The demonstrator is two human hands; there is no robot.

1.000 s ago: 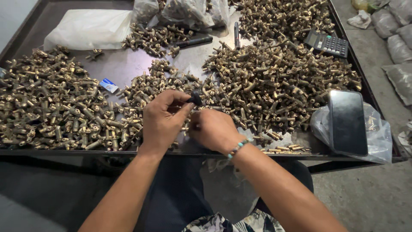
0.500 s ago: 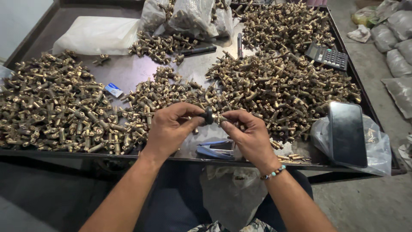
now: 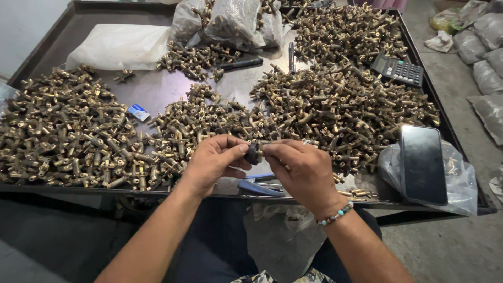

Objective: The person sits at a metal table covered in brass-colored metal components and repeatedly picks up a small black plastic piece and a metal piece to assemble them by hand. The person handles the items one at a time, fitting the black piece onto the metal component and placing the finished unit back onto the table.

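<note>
Dark metal desk (image 3: 157, 89) with a raised rim carries heaps of small brass T-shaped fittings (image 3: 340, 105). Left hand (image 3: 212, 162) and right hand (image 3: 301, 170) meet at 6 o'clock, fingertips pinched shut on one small dark round cap (image 3: 253, 153) and a brass stem. Large heaps lie at 9 and 1 o'clock, seemingly unprocessed. Black smartphone (image 3: 422, 163) rests at 4 o'clock, grey calculator (image 3: 398, 69) at 2, blue-handled pliers (image 3: 257, 184) beneath the hands.
</note>
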